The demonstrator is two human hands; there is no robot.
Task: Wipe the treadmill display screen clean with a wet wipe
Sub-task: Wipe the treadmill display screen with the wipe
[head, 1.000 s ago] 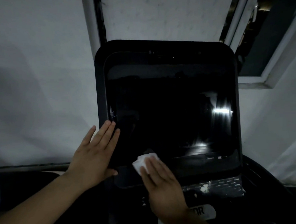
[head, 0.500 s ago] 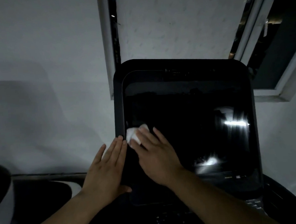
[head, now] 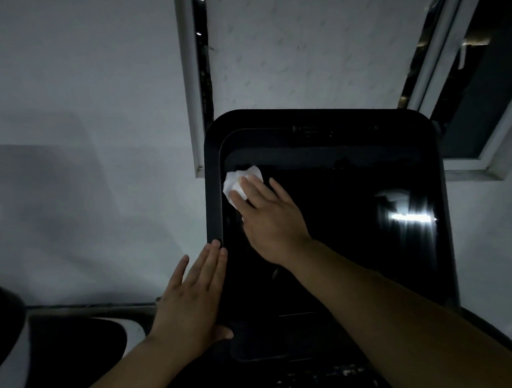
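The treadmill display screen is a large glossy black panel in a dark rounded frame, upright in front of me. My right hand presses a crumpled white wet wipe flat against the screen's upper left corner, fingers spread over it. My left hand lies flat with straight fingers against the frame's left edge, lower down, holding nothing. A bright light reflection shows on the screen's right side.
A pale wall is behind the display. A white window frame runs up behind it and an open window is at the upper right. The dark console deck lies below the screen.
My right hand has slid the wipe from the screen's bottom up along its left side to the upper left corner. The left hand stays on the frame's left edge. The view has tilted upward.
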